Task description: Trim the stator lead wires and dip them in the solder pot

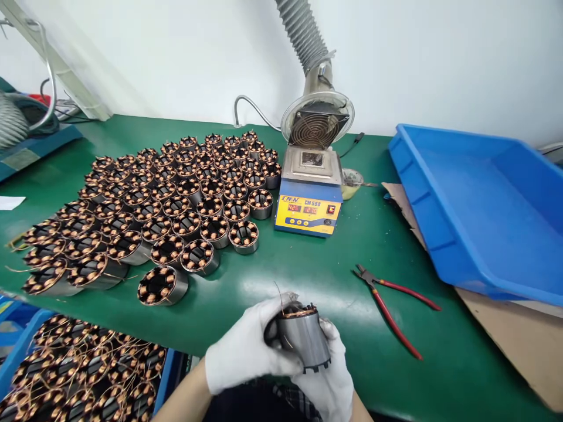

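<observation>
Both my hands wear white gloves and hold one grey metal stator point(303, 337) with copper windings at its top, just above the near edge of the green table point(308, 275). My left hand point(246, 351) wraps round its left side, fingers closed. My right hand point(329, 381) cups it from below and the right. Thin copper wire ends stick up from the stator's top.
Several rows of similar wound stators point(167, 199) stand on the table's left half. A blue and yellow solder pot point(310, 199) sits under a fume hose point(314, 120). Red-handled pliers point(391, 305) lie to the right. A blue tray point(484, 211) rests on cardboard point(510, 334). Another blue bin of stators point(83, 369) sits at lower left.
</observation>
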Action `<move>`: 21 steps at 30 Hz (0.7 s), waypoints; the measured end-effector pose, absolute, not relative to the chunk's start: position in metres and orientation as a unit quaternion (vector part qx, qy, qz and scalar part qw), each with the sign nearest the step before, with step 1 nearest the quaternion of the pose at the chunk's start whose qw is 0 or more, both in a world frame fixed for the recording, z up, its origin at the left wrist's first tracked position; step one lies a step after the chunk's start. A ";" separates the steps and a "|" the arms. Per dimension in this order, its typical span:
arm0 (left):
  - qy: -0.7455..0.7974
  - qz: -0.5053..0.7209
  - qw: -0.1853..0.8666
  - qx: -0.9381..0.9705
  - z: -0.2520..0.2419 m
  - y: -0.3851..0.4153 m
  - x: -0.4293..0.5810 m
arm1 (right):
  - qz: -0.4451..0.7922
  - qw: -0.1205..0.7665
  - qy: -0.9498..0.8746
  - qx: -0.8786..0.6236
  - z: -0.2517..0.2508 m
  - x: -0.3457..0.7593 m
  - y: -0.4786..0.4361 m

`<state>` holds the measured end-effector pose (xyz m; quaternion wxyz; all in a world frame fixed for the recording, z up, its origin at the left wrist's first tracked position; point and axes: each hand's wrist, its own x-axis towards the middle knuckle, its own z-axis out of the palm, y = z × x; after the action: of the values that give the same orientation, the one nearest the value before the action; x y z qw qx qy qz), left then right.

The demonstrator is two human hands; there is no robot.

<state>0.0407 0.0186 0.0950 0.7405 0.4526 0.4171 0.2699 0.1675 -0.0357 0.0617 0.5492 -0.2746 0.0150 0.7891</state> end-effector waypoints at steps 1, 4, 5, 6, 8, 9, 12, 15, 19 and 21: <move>0.442 0.265 0.736 0.439 0.095 0.016 0.043 | 0.791 0.547 0.012 -0.275 0.062 0.167 -0.035; 0.518 0.369 0.695 0.335 0.090 0.022 0.049 | 0.831 0.493 -0.012 -0.258 0.066 0.166 -0.033; 0.518 0.423 0.680 0.301 0.086 0.027 0.049 | 0.836 0.487 -0.016 -0.252 0.068 0.166 -0.033; 0.506 0.475 0.667 0.272 0.082 0.034 0.048 | 0.837 0.489 -0.018 -0.245 0.069 0.166 -0.034; 0.465 0.553 0.658 0.213 0.077 0.044 0.042 | 0.833 0.501 -0.018 -0.234 0.069 0.166 -0.036; 0.442 0.565 0.668 0.198 0.077 0.046 0.039 | 0.831 0.506 -0.018 -0.232 0.069 0.166 -0.038; 0.420 0.466 0.737 0.250 0.084 0.038 0.037 | 0.822 0.509 -0.028 -0.252 0.066 0.164 -0.041; 0.487 0.368 0.734 0.297 0.096 0.021 0.046 | 0.781 0.526 -0.077 -0.328 0.063 0.163 -0.041; 0.528 0.437 0.661 0.306 0.099 0.021 0.046 | 0.681 0.533 -0.265 -0.426 0.052 0.159 -0.040; 0.514 0.497 0.639 0.283 0.093 0.027 0.035 | 0.585 0.547 -0.347 -0.488 0.042 0.154 -0.042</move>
<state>0.0354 0.0269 0.0931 0.6391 0.2835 0.5144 0.4965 0.1539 -0.0419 0.0423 0.5471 -0.4884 -0.3466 0.5849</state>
